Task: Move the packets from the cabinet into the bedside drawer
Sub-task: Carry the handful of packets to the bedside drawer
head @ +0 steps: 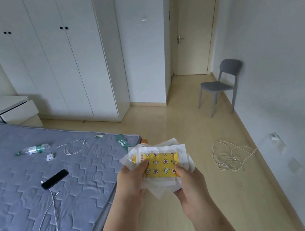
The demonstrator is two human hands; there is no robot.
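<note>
- Head view: my left hand (131, 178) and right hand (191, 186) both grip the packets (162, 164), just off the bed (88, 162) corner.
- Carrying step, I judge; next I need to walk to the bedside drawer (19, 111) at the bed's far end.

You're facing pale walls (276, 31) and a light wood floor (187, 122) in soft, even light. A tall white wardrobe (60, 69), doors closed, fills the far left; just left of it stands a white bedside table (2, 103) (its drawer juts out a little). A grey-blue quilted mattress (90, 177) takes your lower left. Ahead, a cream door (196, 26) is closed. A grey chair (219, 85) sits against the right wall, with a white cord (228, 155) tangled on the floor nearby.
</note>
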